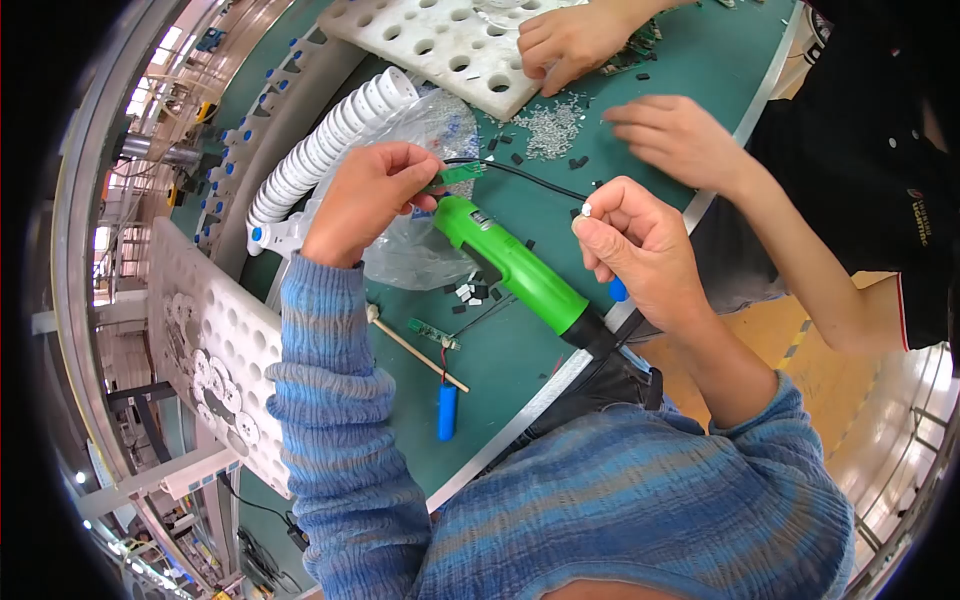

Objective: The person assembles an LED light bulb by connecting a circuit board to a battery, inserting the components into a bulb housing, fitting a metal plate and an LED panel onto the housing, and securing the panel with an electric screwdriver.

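My left hand (368, 195) is closed, thumb and fingers pinching a small green circuit board (462, 173). In my right hand (640, 245) the thumb and forefinger pinch a small white connector (586, 210). Part of a blue cylinder (618, 290), like a battery, shows under that hand; how it is attached is hidden. A black cable (525, 175) arcs between the two hands. Below them lies a green electric screwdriver (515, 265), its black end at the table edge. Nearer me, another circuit board (433, 332) is wired to a blue battery (447, 412), beside a wooden stick (420, 350).
A co-worker's hands (675, 140) are across the green table (690, 60), near a pile of small clear pieces (552, 128). A white foam tray with holes (440, 45), white ribbed rings in a stack (330, 140) and a plastic bag (420, 245) lie around. Another foam tray (235, 350) stands left.
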`<state>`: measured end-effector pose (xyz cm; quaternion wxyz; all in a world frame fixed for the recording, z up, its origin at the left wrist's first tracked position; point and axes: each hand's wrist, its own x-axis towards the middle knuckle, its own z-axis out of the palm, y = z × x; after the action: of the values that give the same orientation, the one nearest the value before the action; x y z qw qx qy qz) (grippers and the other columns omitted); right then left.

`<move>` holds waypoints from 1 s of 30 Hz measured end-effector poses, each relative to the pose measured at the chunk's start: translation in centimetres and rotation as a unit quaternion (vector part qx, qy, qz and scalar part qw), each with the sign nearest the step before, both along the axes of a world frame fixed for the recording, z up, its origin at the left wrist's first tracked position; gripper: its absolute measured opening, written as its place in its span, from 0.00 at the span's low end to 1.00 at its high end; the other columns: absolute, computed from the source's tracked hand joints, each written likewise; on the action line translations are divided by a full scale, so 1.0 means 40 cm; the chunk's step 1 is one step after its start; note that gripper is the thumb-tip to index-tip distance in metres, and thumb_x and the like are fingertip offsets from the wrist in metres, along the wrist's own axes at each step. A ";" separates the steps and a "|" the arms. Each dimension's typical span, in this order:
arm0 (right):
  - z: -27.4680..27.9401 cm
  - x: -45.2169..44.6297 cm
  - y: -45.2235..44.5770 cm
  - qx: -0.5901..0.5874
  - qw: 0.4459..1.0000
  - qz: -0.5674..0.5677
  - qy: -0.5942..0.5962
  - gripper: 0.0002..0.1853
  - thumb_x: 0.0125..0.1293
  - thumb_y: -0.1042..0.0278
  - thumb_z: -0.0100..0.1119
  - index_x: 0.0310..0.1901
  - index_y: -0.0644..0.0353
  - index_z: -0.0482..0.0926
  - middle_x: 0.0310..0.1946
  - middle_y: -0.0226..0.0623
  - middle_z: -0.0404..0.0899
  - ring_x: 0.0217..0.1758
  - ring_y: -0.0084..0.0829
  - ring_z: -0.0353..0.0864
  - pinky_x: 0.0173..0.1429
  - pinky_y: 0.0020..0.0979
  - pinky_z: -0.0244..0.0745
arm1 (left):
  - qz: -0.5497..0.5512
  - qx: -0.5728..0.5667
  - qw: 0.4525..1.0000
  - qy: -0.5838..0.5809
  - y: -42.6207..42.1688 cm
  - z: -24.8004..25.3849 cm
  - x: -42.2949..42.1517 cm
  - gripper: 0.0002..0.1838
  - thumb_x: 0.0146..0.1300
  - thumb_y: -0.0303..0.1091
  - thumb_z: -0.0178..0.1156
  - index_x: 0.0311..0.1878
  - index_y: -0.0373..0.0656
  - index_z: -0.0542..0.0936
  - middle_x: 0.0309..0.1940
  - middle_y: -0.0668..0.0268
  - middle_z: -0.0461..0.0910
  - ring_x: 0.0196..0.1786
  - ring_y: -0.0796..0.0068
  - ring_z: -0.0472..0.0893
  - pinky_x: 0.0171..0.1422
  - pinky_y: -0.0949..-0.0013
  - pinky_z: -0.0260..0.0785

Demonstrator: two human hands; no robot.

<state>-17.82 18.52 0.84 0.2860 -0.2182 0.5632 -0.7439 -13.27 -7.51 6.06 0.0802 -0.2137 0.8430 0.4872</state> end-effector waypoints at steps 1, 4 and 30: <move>0.006 0.001 -0.004 0.006 1.000 0.008 0.006 0.08 0.67 0.66 0.59 0.35 0.59 0.71 0.22 0.25 0.72 0.23 0.13 0.70 0.27 0.16 0.65 | 0.007 0.026 1.000 0.004 0.000 0.007 0.020 0.11 0.65 0.35 0.57 0.41 0.37 0.82 0.32 0.71 0.82 0.30 0.85 0.79 0.34 0.80 0.67; 0.027 0.005 -0.023 0.017 0.999 0.032 0.025 0.07 0.67 0.67 0.60 0.37 0.60 0.73 0.23 0.25 0.74 0.24 0.13 0.71 0.25 0.16 0.65 | 0.024 0.089 0.996 0.017 0.035 0.042 0.091 0.12 0.67 0.37 0.57 0.44 0.38 0.81 0.33 0.72 0.82 0.31 0.87 0.77 0.35 0.83 0.64; 0.147 0.319 -0.160 0.079 0.939 0.195 0.272 0.05 0.60 0.75 0.63 0.35 0.67 0.79 0.27 0.32 0.80 0.28 0.18 0.76 0.32 0.22 0.70 | 0.207 0.632 0.700 0.261 0.201 -0.068 0.624 0.18 0.71 0.35 0.51 0.61 0.39 0.69 0.49 0.59 0.78 0.47 0.71 0.82 0.46 0.74 0.78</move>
<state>-5.05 12.11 6.72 0.2775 -0.4946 0.6227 -0.5390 11.71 0.52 3.34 -0.1301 -0.1462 0.2586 0.9459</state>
